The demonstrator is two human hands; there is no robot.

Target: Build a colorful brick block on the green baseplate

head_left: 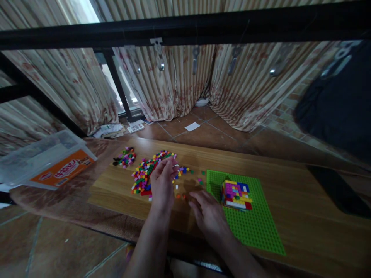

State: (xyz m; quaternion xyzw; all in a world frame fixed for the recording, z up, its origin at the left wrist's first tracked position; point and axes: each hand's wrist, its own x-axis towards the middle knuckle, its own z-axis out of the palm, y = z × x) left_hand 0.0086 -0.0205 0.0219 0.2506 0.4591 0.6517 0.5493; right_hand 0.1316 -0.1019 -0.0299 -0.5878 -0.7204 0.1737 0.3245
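My left hand is above the right side of a heap of small multicoloured toy bricks. Its thumb and fingers come together in a pinch; whatever may be between them is too small to make out. My right hand hovers low over the wooden table, thumb and forefinger slightly apart, beside a loose orange brick. To its right lies a green studded baseplate. On the plate stands a block-shaped brick build in pink, yellow, blue, white and red layers.
A smaller pile of pieces sits at the table's left end. Beyond it stands a clear plastic box with an orange label. A dark flat object lies at the right. A black bar with hanging hooks crosses above the table.
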